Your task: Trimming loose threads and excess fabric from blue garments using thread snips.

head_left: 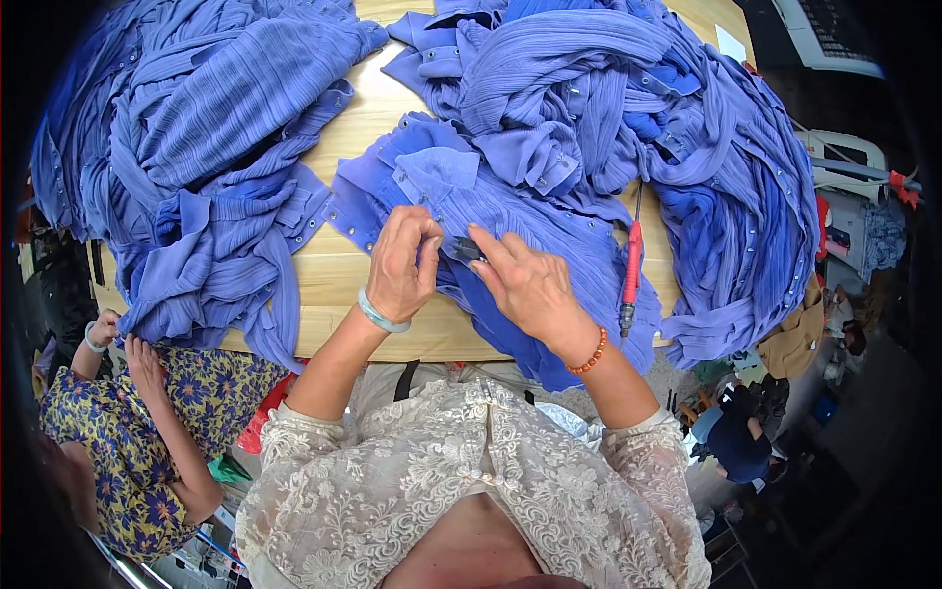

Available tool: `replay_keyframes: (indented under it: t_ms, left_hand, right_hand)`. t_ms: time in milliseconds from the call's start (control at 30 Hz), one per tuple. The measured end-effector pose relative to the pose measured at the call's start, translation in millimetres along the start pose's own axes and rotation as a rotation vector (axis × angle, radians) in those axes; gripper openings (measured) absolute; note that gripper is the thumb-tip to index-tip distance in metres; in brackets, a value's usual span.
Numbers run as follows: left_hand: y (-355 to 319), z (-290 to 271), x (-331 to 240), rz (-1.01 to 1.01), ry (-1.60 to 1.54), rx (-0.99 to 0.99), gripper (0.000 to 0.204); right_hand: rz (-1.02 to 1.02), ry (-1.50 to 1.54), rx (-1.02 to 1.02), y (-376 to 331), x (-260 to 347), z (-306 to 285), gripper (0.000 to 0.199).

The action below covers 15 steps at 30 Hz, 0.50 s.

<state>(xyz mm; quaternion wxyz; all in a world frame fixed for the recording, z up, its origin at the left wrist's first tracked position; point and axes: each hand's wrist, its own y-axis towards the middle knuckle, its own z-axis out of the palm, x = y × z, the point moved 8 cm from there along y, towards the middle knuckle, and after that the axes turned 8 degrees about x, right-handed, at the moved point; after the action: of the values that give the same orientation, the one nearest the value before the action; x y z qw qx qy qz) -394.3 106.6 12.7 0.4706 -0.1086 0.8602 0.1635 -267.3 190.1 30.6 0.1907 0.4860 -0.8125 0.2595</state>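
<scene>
A ribbed blue-purple garment (510, 228) lies before me on the wooden table, with small metal snaps or eyelets along its edges and a smooth, lighter flap (437, 169). My left hand (400, 260) is closed over its edge, thumb and forefinger pinched together. Whatever sits between those fingertips is too small to make out. My right hand (525, 285) grips a small black tool (463, 248) between thumb and fingers, pointing toward the left hand. The tool's exact kind is hidden by the fingers. To the right, a red-handled tool (631, 265) with metal ends rests upon the garment.
More blue-purple garments are heaped at the left (196, 128) and the right (726, 216) of the table (339, 285). At the lower left, a co-worker in a flowered dress (147, 442) handles the left heap. Another person (736, 437) is farther off at right.
</scene>
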Motion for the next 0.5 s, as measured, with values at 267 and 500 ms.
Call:
replay_keyframes:
  t_ms: [267,500]
  left_hand:
    - [-17.5,-17.4,-3.2,-0.032,0.017,-0.017,0.016]
    - [-64.6,-37.0,32.2,-0.245,0.56,0.097,0.016]
  right_hand:
    - [0.094,-0.009,-0.074,-4.9,-17.6,-8.1,0.034]
    - [0.293,0.137,-0.182,-42.9,-70.8,-29.9,0.036]
